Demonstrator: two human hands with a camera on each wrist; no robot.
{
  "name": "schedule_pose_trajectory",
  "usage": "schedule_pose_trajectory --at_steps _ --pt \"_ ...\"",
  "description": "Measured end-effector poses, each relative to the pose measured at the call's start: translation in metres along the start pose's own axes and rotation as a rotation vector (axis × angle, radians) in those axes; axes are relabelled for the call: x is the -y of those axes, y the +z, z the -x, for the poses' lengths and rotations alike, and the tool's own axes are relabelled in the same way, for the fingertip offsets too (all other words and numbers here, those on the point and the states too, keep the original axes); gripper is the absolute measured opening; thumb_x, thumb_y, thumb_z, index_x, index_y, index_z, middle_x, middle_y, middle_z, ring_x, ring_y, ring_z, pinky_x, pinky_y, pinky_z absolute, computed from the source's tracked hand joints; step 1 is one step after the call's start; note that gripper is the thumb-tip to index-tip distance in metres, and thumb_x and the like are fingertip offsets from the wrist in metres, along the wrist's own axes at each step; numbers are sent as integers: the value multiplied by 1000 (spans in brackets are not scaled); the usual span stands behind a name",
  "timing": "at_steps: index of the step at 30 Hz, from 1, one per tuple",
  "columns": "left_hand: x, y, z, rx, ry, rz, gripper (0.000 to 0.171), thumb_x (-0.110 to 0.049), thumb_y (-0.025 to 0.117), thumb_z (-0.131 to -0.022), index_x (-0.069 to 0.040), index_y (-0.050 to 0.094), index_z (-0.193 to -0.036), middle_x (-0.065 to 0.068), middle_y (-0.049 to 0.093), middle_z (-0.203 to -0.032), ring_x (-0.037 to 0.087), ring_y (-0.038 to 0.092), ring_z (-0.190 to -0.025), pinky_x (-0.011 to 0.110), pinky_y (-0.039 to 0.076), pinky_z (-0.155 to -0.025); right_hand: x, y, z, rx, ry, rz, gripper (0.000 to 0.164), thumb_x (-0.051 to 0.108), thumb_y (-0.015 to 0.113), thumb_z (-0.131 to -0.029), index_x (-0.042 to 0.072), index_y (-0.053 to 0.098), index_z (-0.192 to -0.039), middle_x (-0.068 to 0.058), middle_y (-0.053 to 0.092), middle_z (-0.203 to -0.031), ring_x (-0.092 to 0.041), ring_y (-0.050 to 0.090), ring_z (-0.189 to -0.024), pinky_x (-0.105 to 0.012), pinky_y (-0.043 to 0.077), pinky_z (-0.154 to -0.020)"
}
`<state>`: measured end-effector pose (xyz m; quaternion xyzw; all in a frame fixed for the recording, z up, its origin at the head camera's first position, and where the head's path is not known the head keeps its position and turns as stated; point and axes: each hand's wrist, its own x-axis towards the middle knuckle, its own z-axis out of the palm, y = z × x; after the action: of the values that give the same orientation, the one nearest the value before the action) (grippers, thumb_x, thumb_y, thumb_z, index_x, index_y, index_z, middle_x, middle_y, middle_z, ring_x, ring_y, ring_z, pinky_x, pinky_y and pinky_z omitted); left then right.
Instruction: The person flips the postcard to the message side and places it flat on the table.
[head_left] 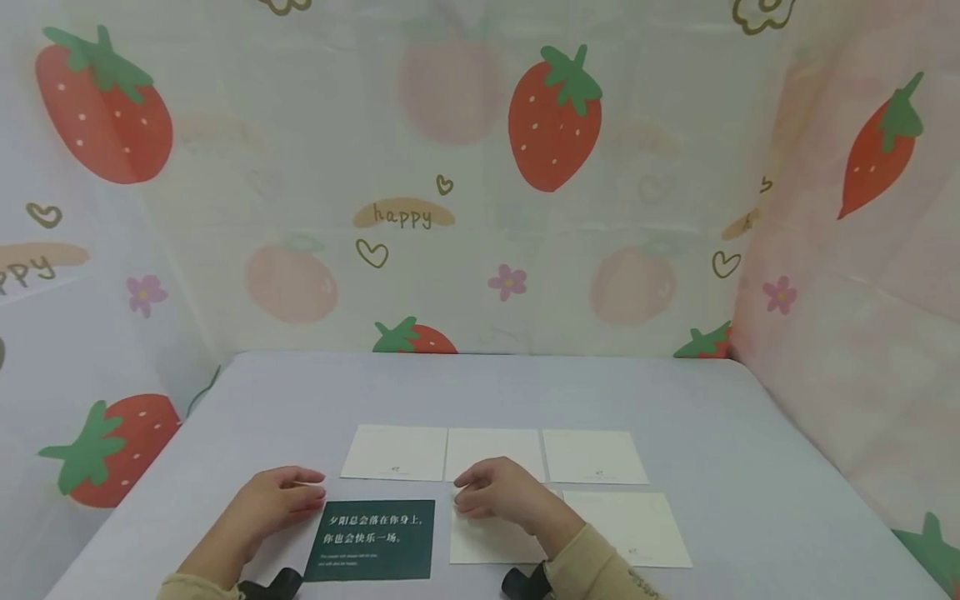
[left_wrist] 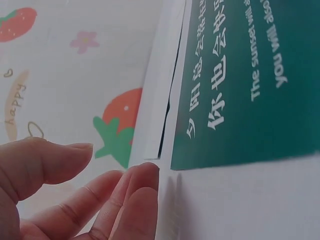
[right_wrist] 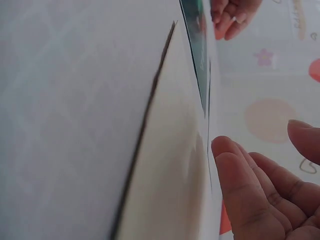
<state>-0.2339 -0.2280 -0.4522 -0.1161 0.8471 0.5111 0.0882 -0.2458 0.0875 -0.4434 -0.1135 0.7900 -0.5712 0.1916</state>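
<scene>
A dark green card with white lettering lies flat at the front left. Beside its upper left corner is my left hand, with fingertips right at the card's edge; the left wrist view shows thumb and fingers apart with nothing between them. Over the cream card in the middle of the front row is my right hand, its fingers loosely bent and nothing between them in the right wrist view. This hand hides part of that card and the lower edge of the one behind it.
Three cream cards form the back row: left, middle and right. Another cream card lies at the front right. All lie on a white table, enclosed by a strawberry-print curtain behind and at both sides.
</scene>
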Motion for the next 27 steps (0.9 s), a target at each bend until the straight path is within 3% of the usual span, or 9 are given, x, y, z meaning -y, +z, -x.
schedule_pose_trajectory --at_steps 8,17,27 --pt "4 -5 2 2 -17 -21 37 -20 64 -84 1 59 -113 12 66 -98 14 62 -79 34 53 -74 3 6 1 -8 20 28 25 5 68 -78 -3 64 -102 -7 65 -84 -17 64 -76 -30 55 -68" --pt "3 -5 3 32 -54 40 35 -15 62 -84 5 57 -113 10 68 -85 17 63 -73 31 54 -68 3 11 0 -12 55 69 24 7 68 -80 1 64 -102 -4 65 -84 -19 65 -77 -31 55 -67" --pt "1 -1 2 50 -76 60 36 -14 60 -86 5 55 -115 9 67 -85 17 65 -73 30 54 -67 3 13 -1 3 69 64 24 8 68 -80 1 64 -102 -5 66 -84 -19 66 -77 -31 54 -66"
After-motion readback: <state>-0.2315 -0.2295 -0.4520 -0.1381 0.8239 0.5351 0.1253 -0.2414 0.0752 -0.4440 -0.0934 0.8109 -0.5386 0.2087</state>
